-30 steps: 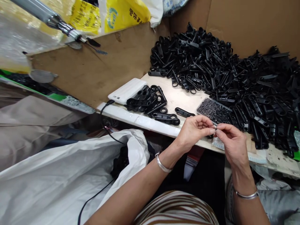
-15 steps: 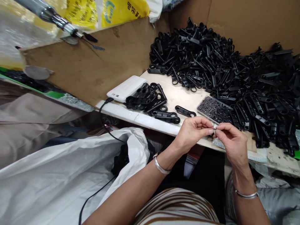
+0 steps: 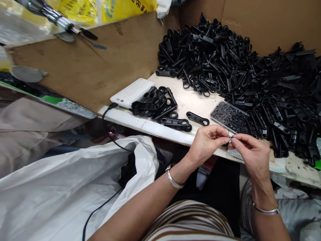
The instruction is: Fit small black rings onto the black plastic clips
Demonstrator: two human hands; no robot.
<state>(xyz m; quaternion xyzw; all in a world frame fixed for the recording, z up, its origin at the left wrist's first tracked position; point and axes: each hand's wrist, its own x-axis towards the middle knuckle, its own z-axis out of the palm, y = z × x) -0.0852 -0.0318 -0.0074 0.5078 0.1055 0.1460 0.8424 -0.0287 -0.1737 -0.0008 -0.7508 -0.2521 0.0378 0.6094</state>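
Observation:
My left hand (image 3: 209, 142) and my right hand (image 3: 250, 150) meet fingertip to fingertip over the front edge of the table. Both are closed in a pinch around something tiny and dark between them, too small to name. Just behind the fingers lies a clear tray (image 3: 232, 117) filled with small dark pieces, perhaps screws. A single black plastic arm-shaped part (image 3: 198, 118) with ringed ends rests to the left of the tray. Farther left, several similar black parts (image 3: 157, 105) form a small cluster.
A tall heap of black plastic parts (image 3: 213, 57) covers the back and right of the table. A white box-like device (image 3: 131, 92) with a black cable stands at the left. An electric screwdriver (image 3: 57, 18) hangs upper left. A white sack (image 3: 75, 180) gapes below the table.
The camera view has shifted slightly. My hands keep their pinch at nearly the same spot, with the right wrist a little farther right. The parts on the table have not moved.

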